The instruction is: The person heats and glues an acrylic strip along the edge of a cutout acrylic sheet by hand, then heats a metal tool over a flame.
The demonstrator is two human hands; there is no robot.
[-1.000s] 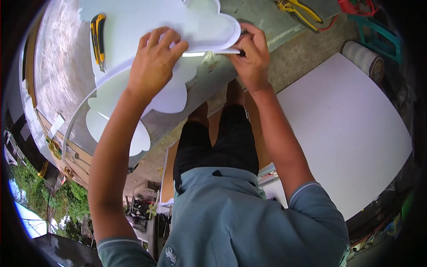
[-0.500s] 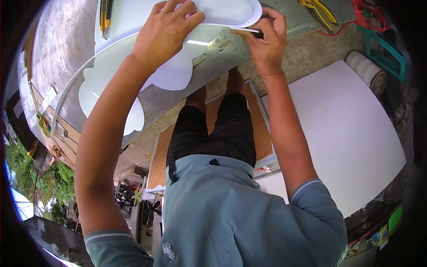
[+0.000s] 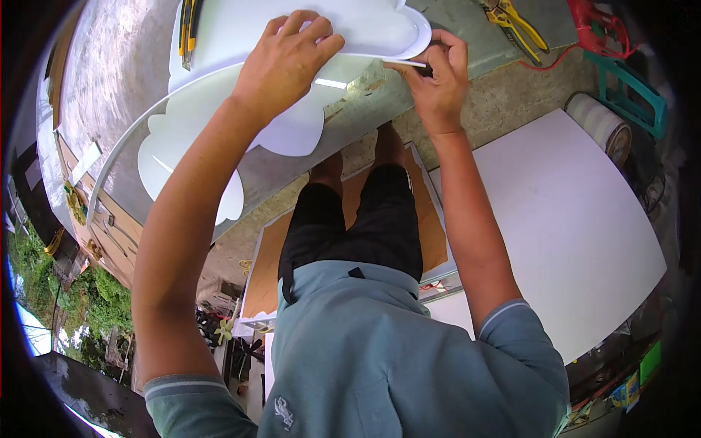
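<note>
A white panel (image 3: 374,28) lies at twelve o'clock, its rounded lobe at one o'clock bordered by a raised white rim (image 3: 424,41). A slender white strip (image 3: 204,78) follows the panel's near edge, then bows away toward nine o'clock.

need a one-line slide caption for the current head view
Left hand at a white cutout, right hand holding a strip beside it, with cutter and pliers nearby.

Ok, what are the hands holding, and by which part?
The right hand seems to pinch a white strip near one end, beside the white board. The left hand lies over the board's edge; whether it holds anything cannot be told.
</note>
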